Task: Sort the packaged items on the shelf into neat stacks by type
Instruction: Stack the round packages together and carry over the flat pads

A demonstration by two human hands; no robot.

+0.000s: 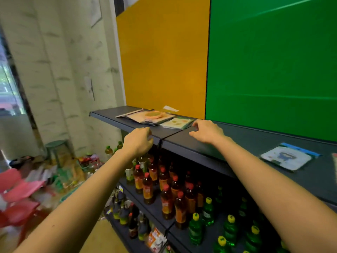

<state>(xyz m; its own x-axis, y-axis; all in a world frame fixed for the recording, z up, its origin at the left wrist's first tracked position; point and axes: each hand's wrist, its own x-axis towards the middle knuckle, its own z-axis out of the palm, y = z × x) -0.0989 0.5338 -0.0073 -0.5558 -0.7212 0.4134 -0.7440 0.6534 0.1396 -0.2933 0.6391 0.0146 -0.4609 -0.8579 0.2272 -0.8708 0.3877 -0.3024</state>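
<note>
On the dark top shelf (237, 141) lies a loose pile of flat peach-coloured packets (145, 116) at the far left. A pale green packet (177, 123) sits just right of it. A white and blue packet (288, 157) lies apart at the right. My left hand (138, 141) hovers at the shelf's front edge, fingers curled, holding nothing that I can see. My right hand (207, 131) is over the shelf beside the green packet, fingers apart and empty.
Lower shelves hold brown bottles with red caps (164, 187) and green bottles with yellow caps (229, 229). Red plastic chairs (18, 201) and clutter fill the floor at left. Orange (164, 52) and green (273, 61) panels back the shelf. A white slip (170, 108) lies by the orange panel.
</note>
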